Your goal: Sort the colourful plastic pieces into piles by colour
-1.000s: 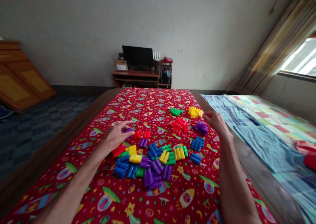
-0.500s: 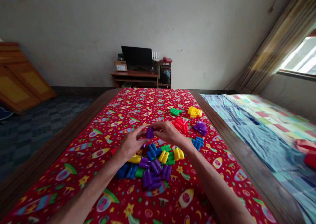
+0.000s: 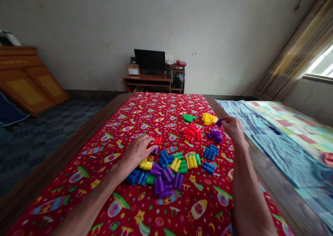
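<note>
My right hand (image 3: 232,127) is closed in a pinch on a purple block (image 3: 219,122). It holds the block above the right side of the cloth, by a purple pile (image 3: 215,135) of blocks. Further left, my left hand (image 3: 140,148) has its fingertips closed on a red block (image 3: 158,140); its fingers partly hide the grip. Just below those fingertips is another purple block (image 3: 155,150). A mixed heap lies in front of me, with purple blocks (image 3: 168,174), blue blocks (image 3: 165,157), a yellow block (image 3: 191,162) and green blocks (image 3: 182,166).
Single-colour groups lie on the right: green blocks (image 3: 188,118), yellow blocks (image 3: 209,118), red blocks (image 3: 192,132) and blue blocks (image 3: 211,153). A red patterned cloth (image 3: 145,106) covers the table. Beyond stand a desk (image 3: 148,78) and a monitor (image 3: 150,59); a bed (image 3: 281,142) is at right.
My right hand has moved right, away from my left hand, carrying the purple block toward the purple pile. A red block now shows at my left fingertips. The view has shifted slightly left.
</note>
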Available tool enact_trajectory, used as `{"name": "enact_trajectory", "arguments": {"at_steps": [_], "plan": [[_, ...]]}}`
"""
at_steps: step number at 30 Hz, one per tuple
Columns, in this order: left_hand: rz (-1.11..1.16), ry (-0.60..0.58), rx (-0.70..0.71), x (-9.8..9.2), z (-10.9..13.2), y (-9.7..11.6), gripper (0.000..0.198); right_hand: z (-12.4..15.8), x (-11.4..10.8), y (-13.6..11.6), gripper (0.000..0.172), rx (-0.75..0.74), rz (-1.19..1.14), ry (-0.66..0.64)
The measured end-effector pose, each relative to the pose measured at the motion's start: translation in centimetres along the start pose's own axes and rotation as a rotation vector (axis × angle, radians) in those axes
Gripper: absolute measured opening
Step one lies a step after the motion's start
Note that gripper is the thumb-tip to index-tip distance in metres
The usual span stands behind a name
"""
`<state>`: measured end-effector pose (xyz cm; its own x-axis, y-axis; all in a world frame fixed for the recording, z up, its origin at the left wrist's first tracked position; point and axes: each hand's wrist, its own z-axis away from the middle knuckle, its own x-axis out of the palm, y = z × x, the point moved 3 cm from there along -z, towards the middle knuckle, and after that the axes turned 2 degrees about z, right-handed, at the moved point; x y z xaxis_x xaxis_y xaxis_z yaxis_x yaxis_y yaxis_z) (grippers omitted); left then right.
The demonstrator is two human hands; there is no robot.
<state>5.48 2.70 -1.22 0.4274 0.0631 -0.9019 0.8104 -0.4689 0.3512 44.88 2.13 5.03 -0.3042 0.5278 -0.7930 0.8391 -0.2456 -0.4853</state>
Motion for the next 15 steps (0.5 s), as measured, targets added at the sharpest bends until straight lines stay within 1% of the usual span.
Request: {"name": "enact_trajectory", "arguments": {"at_steps": [1, 2, 3, 4, 5, 6, 8, 10, 12, 14, 15], "plan": [[-0.014, -0.02, -0.019, 0.4, 0.1, -0.3, 0.024, -0.4, -0.7, 2.3, 0.032, 0.121, 0.046, 0.052], [-0.016, -0.034, -0.035, 0.7, 0.3, -0.4, 0.026, -0.6, -1.2, 4.2, 0.033, 0.2, 0.08, 0.103], [-0.012, -0.047, -0.046, 1.1, 0.4, -0.5, 0.029, -0.6, -1.4, 5.9, 0.033, 0.266, 0.092, 0.118], [-0.003, -0.062, -0.053, 1.4, 0.4, -0.4, 0.031, -0.5, -1.3, 7.2, 0.033, 0.297, 0.071, 0.101], [0.008, -0.081, -0.058, 1.6, 0.4, -0.3, 0.033, -0.5, -0.9, 8.1, 0.032, 0.298, 0.02, 0.049], [0.023, -0.099, -0.066, 1.7, 0.3, -0.2, 0.035, -0.4, -0.3, 8.7, 0.03, 0.289, -0.049, -0.035], [0.076, -0.125, -0.076, 1.7, 0.1, 0.0, 0.04, -0.1, 1.2, 9.1, 0.027, 0.259, -0.196, -0.218], [0.147, -0.099, -0.088, 1.4, -0.2, 0.0, 0.044, 0.0, 2.4, 8.9, 0.024, 0.258, -0.276, -0.346], [0.218, -0.035, -0.118, 1.0, -0.5, -0.2, 0.043, 0.1, 3.0, 8.6, 0.023, 0.239, -0.275, -0.385], [0.308, 0.024, -0.174, 0.7, -0.6, -0.6, 0.04, 0.1, 2.8, 8.4, 0.024, 0.19, -0.213, -0.361], [0.377, 0.036, -0.206, 0.6, -0.6, -0.7, 0.041, 0.0, 2.5, 8.4, 0.025, 0.166, -0.175, -0.332]]}}
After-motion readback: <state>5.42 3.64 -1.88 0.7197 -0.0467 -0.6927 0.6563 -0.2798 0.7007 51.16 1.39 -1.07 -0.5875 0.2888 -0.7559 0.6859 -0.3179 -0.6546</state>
